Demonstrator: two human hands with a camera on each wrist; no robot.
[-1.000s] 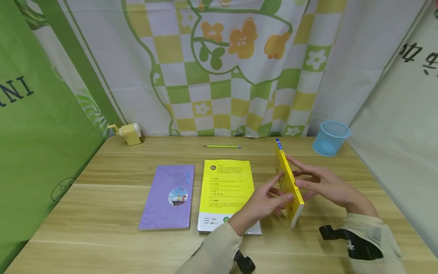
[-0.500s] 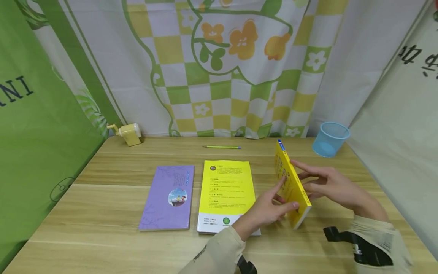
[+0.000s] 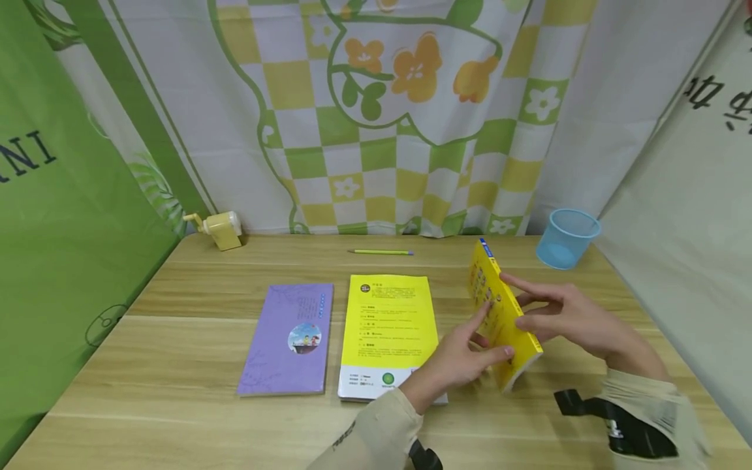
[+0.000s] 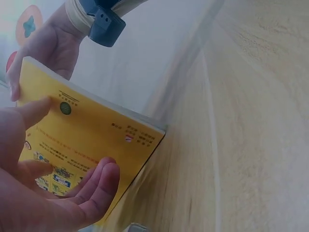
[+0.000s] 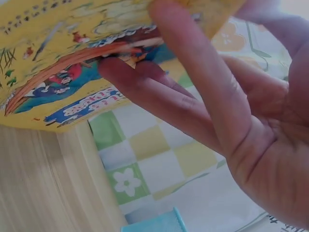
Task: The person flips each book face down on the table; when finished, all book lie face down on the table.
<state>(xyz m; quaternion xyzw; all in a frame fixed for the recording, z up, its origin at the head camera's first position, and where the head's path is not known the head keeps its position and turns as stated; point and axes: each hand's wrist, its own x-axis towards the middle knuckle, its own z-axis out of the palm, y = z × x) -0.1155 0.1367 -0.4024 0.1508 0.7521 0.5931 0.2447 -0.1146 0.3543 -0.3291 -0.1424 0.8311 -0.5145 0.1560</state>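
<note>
A thin yellow book (image 3: 510, 329) is propped on its long edge, spine up, leaning right between both hands. My left hand (image 3: 454, 358) touches its left cover with thumb and fingertips; that cover, printed with text and small pictures, fills part of the left wrist view. On the other side, fingertips of my right hand (image 3: 566, 316) rest on the spine and right cover. An illustrated cover (image 5: 72, 82) shows there in the right wrist view. Partly under my left forearm lies another yellow book (image 3: 388, 326), with a white lower band. Left of it is a purple book (image 3: 290, 339).
A green pencil (image 3: 380, 252) lies behind the flat books. At the back left corner stands a yellow pencil sharpener (image 3: 223, 230) with a crank. A blue mesh cup (image 3: 566, 238) is at the back right. Curtains hang behind the wooden table (image 3: 176, 418).
The upright book has tilted further right, so more of its left cover shows. My right hand has shifted slightly right with it; the left hand stays against the cover.
</note>
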